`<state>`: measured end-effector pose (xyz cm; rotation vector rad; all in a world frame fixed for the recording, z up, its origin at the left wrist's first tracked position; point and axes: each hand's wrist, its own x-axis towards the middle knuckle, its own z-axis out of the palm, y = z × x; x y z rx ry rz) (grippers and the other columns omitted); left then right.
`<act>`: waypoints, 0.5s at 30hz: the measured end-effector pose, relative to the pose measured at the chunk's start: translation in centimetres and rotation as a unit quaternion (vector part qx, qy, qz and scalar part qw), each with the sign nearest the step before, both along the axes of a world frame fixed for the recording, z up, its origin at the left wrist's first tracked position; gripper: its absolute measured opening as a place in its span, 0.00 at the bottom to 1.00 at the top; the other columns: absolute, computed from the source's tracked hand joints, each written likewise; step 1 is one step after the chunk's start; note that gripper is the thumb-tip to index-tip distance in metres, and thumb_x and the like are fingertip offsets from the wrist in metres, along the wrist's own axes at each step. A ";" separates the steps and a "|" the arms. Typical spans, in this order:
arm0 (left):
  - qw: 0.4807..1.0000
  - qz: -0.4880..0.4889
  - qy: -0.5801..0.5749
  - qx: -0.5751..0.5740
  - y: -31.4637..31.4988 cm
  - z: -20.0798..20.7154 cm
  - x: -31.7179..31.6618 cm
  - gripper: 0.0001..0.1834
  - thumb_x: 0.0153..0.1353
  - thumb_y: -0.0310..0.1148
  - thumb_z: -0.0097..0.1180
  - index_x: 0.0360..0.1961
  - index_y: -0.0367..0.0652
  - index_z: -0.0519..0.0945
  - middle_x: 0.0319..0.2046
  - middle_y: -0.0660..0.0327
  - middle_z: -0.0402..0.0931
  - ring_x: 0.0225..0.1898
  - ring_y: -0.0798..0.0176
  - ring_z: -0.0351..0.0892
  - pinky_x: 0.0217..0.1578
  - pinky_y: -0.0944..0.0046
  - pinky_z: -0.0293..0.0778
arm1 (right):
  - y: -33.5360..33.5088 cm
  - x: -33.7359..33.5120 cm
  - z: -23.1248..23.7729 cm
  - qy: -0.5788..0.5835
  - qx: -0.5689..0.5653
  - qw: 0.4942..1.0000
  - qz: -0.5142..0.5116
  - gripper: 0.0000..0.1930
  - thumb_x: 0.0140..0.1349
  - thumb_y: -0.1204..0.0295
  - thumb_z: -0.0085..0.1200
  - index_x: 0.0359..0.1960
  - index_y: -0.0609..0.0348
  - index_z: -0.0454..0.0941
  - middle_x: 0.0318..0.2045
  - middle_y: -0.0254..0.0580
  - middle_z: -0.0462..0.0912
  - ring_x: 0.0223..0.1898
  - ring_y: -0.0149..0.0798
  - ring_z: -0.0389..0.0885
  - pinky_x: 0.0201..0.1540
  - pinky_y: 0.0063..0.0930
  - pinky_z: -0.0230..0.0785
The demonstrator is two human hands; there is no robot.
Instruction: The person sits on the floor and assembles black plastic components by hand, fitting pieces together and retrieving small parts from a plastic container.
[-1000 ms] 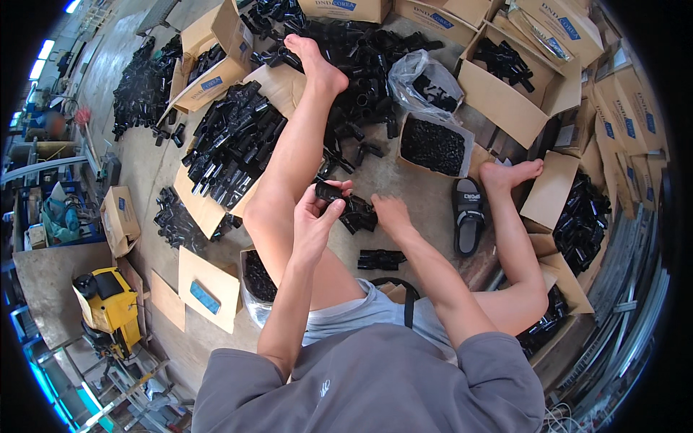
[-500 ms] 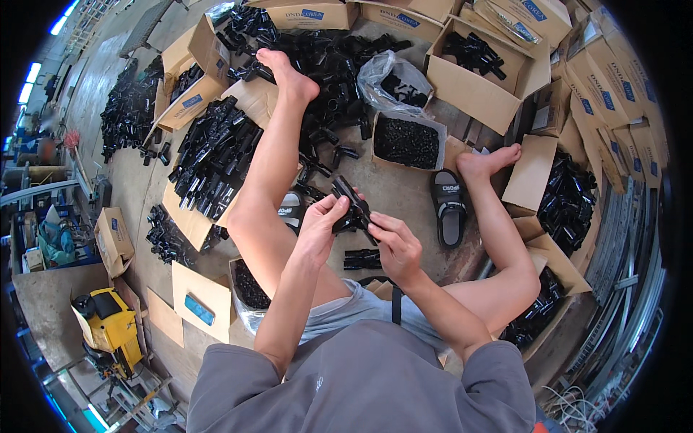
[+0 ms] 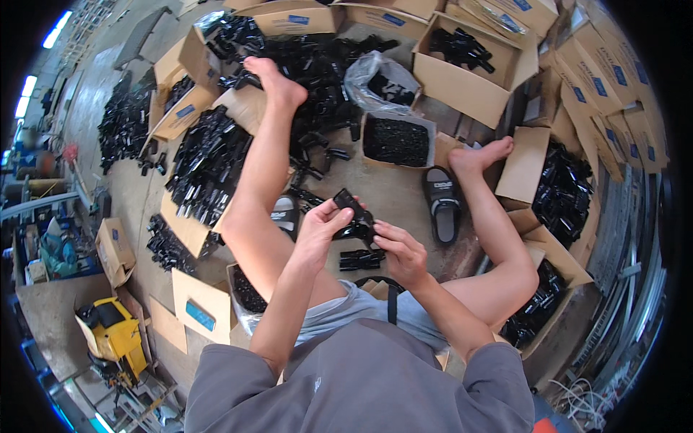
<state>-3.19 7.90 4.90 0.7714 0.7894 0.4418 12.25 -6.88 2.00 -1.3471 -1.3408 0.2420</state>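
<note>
A black plastic tubular piece [image 3: 347, 203] with a side arm is held up between my knees. My left hand [image 3: 323, 225] is closed around it, thumb on top. The fingers of my right hand [image 3: 404, 249] pinch its lower right end; whatever small part may sit under those fingertips is hidden. Just below my hands, several similar black tubes [image 3: 361, 260] lie side by side on the floor. More loose black pieces [image 3: 314, 155] spread beyond my hands toward a big heap.
Black slippers [image 3: 442, 206] lie between my feet. Ahead stand a carton of small black parts [image 3: 395, 141] and a larger carton [image 3: 462, 90]. A pile of black tubes [image 3: 209, 159] rests on cardboard at left. Cartons and metal profiles [image 3: 621, 289] line the right.
The black piece has turned a little in my hands and sits slightly lower. My right hand has shifted slightly down and right. The whole view has moved slightly.
</note>
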 end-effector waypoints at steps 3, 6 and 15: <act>0.999 0.036 0.009 0.010 0.3 -1.1 -0.2 0.20 0.69 0.33 0.66 0.59 0.37 0.80 0.52 0.54 0.85 0.53 0.63 0.84 0.59 0.62 0.76 | 1.0 0.7 0.5 -0.042 -0.038 0.997 0.043 0.18 0.58 0.91 0.59 0.48 0.60 0.81 0.51 0.54 0.87 0.53 0.53 0.88 0.55 0.38 0.82; 0.998 0.063 0.005 0.011 1.1 -1.9 -0.4 0.20 0.69 0.32 0.65 0.58 0.36 0.80 0.51 0.54 0.86 0.53 0.63 0.84 0.59 0.62 0.76 | 1.9 1.7 -1.5 0.003 -0.056 0.998 0.007 0.19 0.58 0.90 0.59 0.50 0.60 0.80 0.51 0.52 0.86 0.53 0.52 0.87 0.56 0.38 0.81; 0.994 0.047 0.057 0.083 3.1 -2.9 -1.8 0.20 0.66 0.25 0.67 0.58 0.33 0.81 0.50 0.56 0.87 0.50 0.69 0.85 0.55 0.67 0.79 | 15.5 13.5 -13.6 -0.068 -0.299 0.941 -0.144 0.12 0.67 0.76 0.55 0.50 0.56 0.84 0.45 0.51 0.85 0.49 0.55 0.85 0.52 0.46 0.78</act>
